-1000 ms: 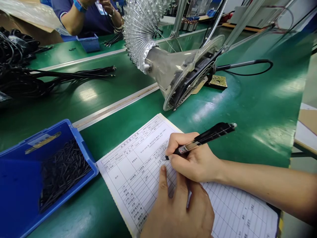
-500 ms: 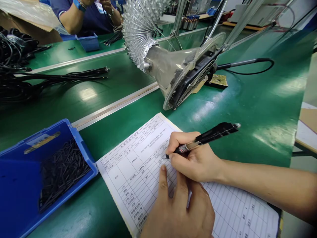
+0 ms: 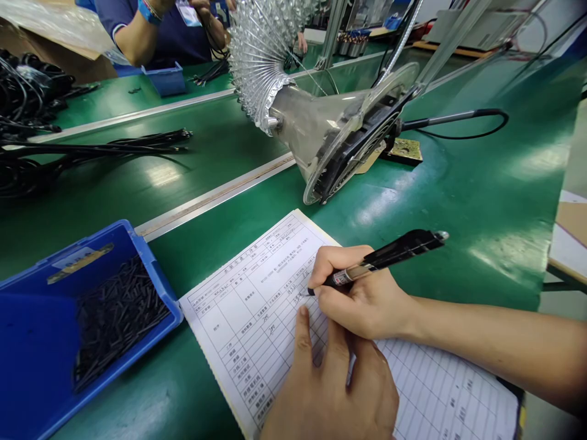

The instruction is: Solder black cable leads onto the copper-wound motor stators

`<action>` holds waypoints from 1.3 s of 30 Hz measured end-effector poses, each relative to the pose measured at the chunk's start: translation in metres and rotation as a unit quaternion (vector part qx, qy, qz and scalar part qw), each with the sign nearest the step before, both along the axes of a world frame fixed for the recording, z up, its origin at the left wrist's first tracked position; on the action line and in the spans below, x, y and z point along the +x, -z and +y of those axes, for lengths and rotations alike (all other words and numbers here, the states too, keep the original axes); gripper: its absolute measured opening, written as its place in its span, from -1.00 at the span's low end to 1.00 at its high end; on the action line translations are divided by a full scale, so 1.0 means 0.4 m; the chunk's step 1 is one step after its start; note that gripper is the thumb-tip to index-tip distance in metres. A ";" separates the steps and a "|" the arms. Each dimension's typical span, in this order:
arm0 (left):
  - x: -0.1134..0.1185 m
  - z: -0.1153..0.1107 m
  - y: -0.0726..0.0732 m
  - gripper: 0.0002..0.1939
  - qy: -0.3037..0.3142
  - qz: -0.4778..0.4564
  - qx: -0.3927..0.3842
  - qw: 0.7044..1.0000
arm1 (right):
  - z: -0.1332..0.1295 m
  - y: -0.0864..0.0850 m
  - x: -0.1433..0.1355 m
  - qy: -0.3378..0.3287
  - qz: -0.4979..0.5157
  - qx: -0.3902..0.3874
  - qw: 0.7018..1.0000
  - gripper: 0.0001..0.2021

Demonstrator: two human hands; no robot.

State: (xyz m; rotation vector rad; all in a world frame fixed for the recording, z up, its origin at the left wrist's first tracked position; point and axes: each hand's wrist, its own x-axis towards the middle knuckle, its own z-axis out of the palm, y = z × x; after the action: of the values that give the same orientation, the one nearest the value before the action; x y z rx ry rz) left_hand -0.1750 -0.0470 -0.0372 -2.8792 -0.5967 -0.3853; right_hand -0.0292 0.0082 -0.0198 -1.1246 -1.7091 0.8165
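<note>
A printed form [image 3: 238, 318] with ruled rows and handwritten entries lies slanted on the green table. My right hand [image 3: 362, 299] grips a black pen [image 3: 380, 253], its tip touching the paper or just over it, beside handwriting in an upper row. Flat on the sheet, with fingers spread, rests my left hand [image 3: 339, 385]; its index fingertip lies just below the pen tip. The lower part of my left hand runs out of view at the bottom edge.
A blue bin [image 3: 41, 342] of short black pieces stands left of the form. Beyond the paper is a clear fume hood [image 3: 316, 122] on a silver duct [image 3: 257, 67], near a soldering iron [image 3: 440, 122]. Black cables [image 3: 92, 153] lie left. A co-worker [image 3: 160, 36] sits opposite.
My right hand and the pen have shifted very slightly right and down. My left hand stays in place. At the back, another person's fingers now show beside the duct.
</note>
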 end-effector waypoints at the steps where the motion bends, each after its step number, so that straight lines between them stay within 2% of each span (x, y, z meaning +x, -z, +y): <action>1: 0.000 0.000 -0.001 -0.49 0.002 0.002 -0.003 1.000 | 0.000 0.001 0.000 -0.002 0.001 -0.002 1.000 -0.91; 8: 0.000 0.000 -0.007 -0.52 -0.002 0.012 -0.009 1.000 | -0.001 0.005 0.001 0.002 -0.003 -0.007 1.000 -0.91; 18: 0.001 -0.002 0.007 -0.48 -0.003 -0.010 0.000 1.000 | -0.002 0.001 0.001 0.009 -0.007 0.003 1.000 -0.91; 24: 0.000 0.001 0.000 -0.53 -0.007 -0.012 0.006 1.000 | -0.001 0.002 0.002 0.005 -0.007 -0.004 1.000 -0.92; 31: 0.000 0.001 -0.008 -0.50 0.002 0.016 -0.013 1.000 | -0.003 0.003 0.002 0.008 -0.010 -0.003 1.000 -0.92; 39: 0.001 0.002 -0.003 -0.49 -0.003 -0.004 0.000 1.000 | -0.003 0.001 0.002 0.012 -0.002 0.006 1.000 -0.91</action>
State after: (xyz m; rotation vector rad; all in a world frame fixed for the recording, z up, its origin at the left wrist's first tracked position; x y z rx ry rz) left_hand -0.1745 -0.0463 -0.0358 -2.8761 -0.6056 -0.3972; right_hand -0.0284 0.0071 -0.0204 -1.1371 -1.6978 0.7899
